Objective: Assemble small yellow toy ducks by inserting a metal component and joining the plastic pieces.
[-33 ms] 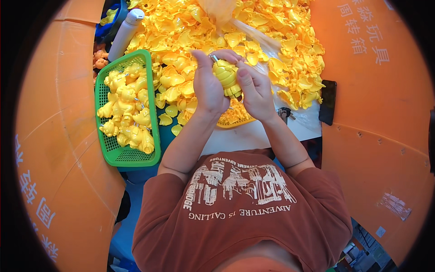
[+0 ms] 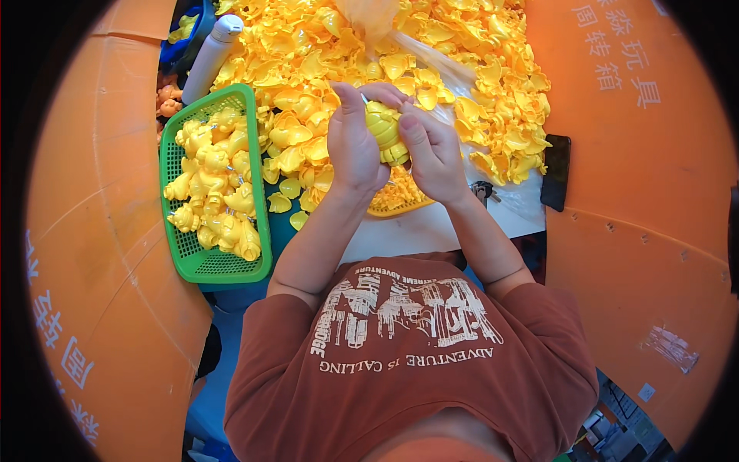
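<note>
Both hands meet around a yellow plastic toy part (image 2: 384, 129) with ridged bands, held above the table in front of me. My left hand (image 2: 356, 146) wraps its far and left sides, with the thumb sticking up. Closing on it from the right, my right hand (image 2: 437, 154) presses thumb and fingers against its edge. A short bit of metal shows at its top, beside the left fingers. Beneath the hands is a yellow basket (image 2: 416, 206) of small yellow pieces, partly covered by my wrists.
On the left stands a green basket (image 2: 264, 231) holding several yellow toy figures. Behind it is a pale bottle (image 2: 212, 61). Loose yellow shells (image 2: 300, 69) heap across the far table, with clear plastic film (image 2: 439, 65) among them. Orange panels flank both sides; a dark phone-like slab (image 2: 556, 173) lies right.
The toy part has turned slightly between my hands. Less of the metal bit at its top shows, and the dark spot at its lower end is out of sight.
</note>
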### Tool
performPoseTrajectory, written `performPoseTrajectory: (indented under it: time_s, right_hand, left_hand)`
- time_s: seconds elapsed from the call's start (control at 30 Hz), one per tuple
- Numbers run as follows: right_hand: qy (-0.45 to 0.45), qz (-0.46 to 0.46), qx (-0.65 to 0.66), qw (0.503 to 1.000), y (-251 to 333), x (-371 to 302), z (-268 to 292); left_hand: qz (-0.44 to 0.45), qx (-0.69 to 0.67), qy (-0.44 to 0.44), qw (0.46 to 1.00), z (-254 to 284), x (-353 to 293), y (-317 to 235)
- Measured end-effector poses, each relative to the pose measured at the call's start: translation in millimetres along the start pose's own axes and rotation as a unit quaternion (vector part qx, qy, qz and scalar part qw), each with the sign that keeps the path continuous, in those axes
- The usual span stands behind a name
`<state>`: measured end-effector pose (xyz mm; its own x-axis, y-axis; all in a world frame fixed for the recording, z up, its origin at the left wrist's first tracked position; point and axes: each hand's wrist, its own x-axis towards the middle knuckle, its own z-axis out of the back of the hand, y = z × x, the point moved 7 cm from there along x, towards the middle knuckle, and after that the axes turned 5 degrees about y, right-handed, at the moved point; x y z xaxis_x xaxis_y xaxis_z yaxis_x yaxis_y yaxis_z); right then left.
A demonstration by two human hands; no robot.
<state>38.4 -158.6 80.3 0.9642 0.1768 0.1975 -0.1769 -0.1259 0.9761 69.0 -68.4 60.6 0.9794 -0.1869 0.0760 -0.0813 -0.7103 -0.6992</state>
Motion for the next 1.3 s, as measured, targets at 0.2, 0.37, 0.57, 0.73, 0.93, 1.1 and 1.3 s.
performPoseTrajectory:
  time_s: [0.2, 0.37, 0.57, 0.73, 0.93, 1.1, 1.3]
  right_hand:
    - [0.093, 0.005, -0.061, 0.994, -0.8, 11.2, 8.2]
    - [0.065, 0.002, -0.106, 0.992, 1.5, 15.5, 13.2]
    - [0.011, 0.087, -0.110, 0.990, 3.3, 19.6, 14.4]
    - [0.042, 0.063, -0.106, 0.991, -0.9, 20.9, 10.1]
    - [0.045, 0.060, -0.107, 0.991, -7.8, 15.1, 6.0]
    - [0.031, -0.033, 0.074, 0.996, -29.2, 11.5, 13.6]
    - [0.142, -0.052, 0.133, 0.980, -23.6, 7.0, 14.5]
  left_hand:
    - [0.037, -0.070, 0.006, 0.997, -2.1, 6.6, 5.1]
    - [0.040, -0.106, 0.060, 0.992, -5.3, 9.9, 2.0]
    - [0.053, -0.105, 0.093, 0.989, -9.8, 14.2, 1.3]
    - [0.093, -0.138, 0.016, 0.986, -2.4, 12.5, 7.4]
    - [0.069, -0.167, -0.102, 0.978, 3.2, 7.2, 9.5]
    - [0.066, -0.086, -0.100, 0.989, 3.0, 16.9, 5.2]
    - [0.110, -0.102, -0.062, 0.987, 2.1, 13.7, 5.7]
